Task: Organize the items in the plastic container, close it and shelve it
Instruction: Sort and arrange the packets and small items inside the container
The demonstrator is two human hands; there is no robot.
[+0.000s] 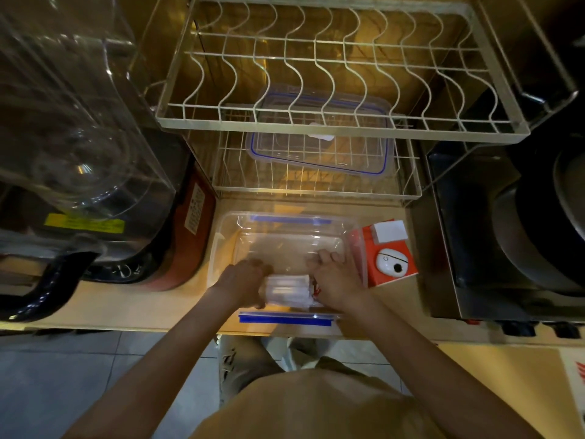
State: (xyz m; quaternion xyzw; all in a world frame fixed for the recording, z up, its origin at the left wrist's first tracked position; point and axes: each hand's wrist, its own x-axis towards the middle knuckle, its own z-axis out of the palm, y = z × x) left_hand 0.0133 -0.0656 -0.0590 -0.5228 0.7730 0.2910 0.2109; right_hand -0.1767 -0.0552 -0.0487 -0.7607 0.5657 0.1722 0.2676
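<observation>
Head view: left hand and right hand, each grip closed on white plastic-wrapped bundle at near edge of clear rectangular plastic container with blue latches, lidless on wooden table; blue-sealed clear lid beyond on lower wire rack shelf.

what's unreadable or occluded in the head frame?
- White bundle: both ends covered by left hand and right hand; blurred, contents unclear.
- Lid: partly hidden behind wire rack bars.
- Red label: print too small to read.
- Orange box: left side seen only through the container wall.
</observation>
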